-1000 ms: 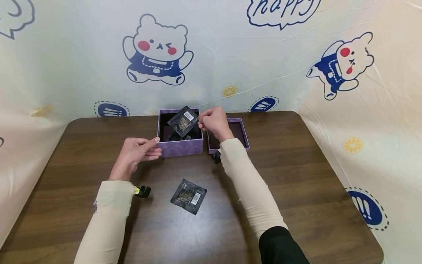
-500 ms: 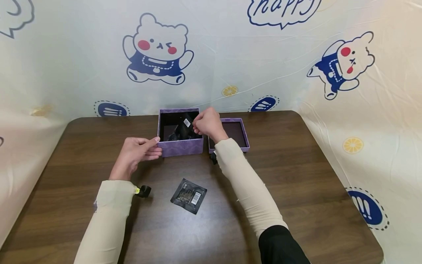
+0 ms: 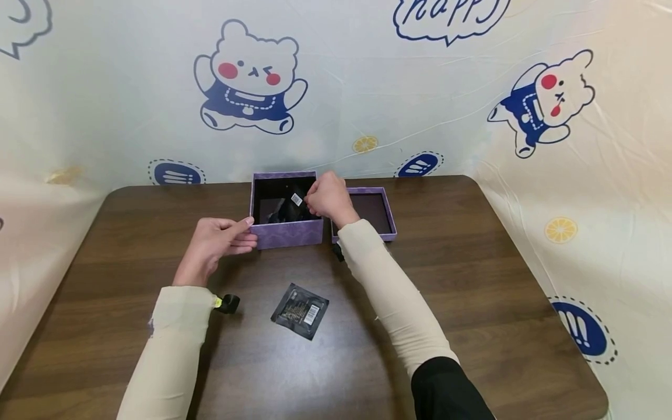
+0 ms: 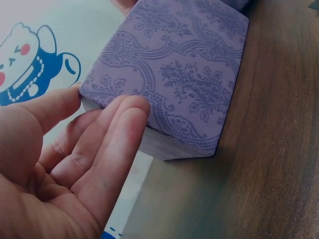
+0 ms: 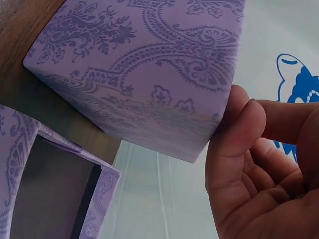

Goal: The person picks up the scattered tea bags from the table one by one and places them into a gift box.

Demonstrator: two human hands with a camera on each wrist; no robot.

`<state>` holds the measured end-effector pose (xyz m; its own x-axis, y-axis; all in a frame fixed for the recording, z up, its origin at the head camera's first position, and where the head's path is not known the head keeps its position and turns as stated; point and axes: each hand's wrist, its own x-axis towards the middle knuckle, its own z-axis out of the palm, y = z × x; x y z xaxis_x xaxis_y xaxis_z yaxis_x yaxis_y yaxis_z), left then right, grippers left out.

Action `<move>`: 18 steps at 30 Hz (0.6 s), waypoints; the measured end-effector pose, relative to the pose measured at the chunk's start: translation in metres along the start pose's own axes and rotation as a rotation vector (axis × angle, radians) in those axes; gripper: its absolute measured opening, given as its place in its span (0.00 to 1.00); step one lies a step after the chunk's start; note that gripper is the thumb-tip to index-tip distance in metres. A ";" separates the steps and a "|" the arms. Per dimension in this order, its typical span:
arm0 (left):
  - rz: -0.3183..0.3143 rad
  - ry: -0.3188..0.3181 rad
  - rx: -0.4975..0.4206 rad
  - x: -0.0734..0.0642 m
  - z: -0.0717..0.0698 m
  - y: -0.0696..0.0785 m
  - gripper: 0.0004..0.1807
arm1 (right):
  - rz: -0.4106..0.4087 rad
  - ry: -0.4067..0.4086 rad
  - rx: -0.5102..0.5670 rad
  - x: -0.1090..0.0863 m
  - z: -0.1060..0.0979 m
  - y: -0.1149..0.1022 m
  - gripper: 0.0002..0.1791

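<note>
A purple patterned box (image 3: 290,234) stands without its lid at the table's back, its dark inside facing up. My left hand (image 3: 212,248) grips its near left corner, thumb at the rim and fingers along the side, which the left wrist view shows close up. Over the right rim, my right hand (image 3: 331,198) pinches the edge of a black sachet (image 3: 291,209) with a white barcode label, tilted down inside the box. In the right wrist view the box wall hides that sachet from sight. Another flat black sachet (image 3: 300,312) lies on the table in front.
Just right of the box lies its purple lid (image 3: 389,213), hollow side up, partly under my right wrist. The wooden table (image 3: 472,280) meets a pale cartoon-printed cloth (image 3: 341,76) behind.
My right hand has lowered the sachet from above the box's opening down into it, shifting a little left. My left hand and the sachet on the table have stayed put.
</note>
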<state>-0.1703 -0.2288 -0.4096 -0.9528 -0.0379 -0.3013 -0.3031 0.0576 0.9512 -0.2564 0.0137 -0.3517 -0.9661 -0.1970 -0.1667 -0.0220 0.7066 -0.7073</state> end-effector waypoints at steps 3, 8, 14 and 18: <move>0.002 0.002 -0.002 0.000 0.001 0.001 0.32 | -0.006 0.006 -0.009 0.000 -0.001 0.001 0.06; -0.006 0.006 0.012 0.000 0.000 0.001 0.32 | -0.028 0.028 -0.048 -0.001 -0.002 0.004 0.08; -0.005 0.008 0.013 -0.001 0.000 0.000 0.32 | -0.040 0.058 -0.021 -0.004 -0.006 0.006 0.08; -0.010 0.010 0.009 -0.001 0.000 0.001 0.32 | -0.043 0.061 0.030 -0.008 -0.011 0.005 0.07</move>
<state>-0.1698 -0.2283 -0.4089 -0.9493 -0.0489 -0.3105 -0.3132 0.0657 0.9474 -0.2513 0.0263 -0.3459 -0.9784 -0.1842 -0.0942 -0.0571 0.6778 -0.7330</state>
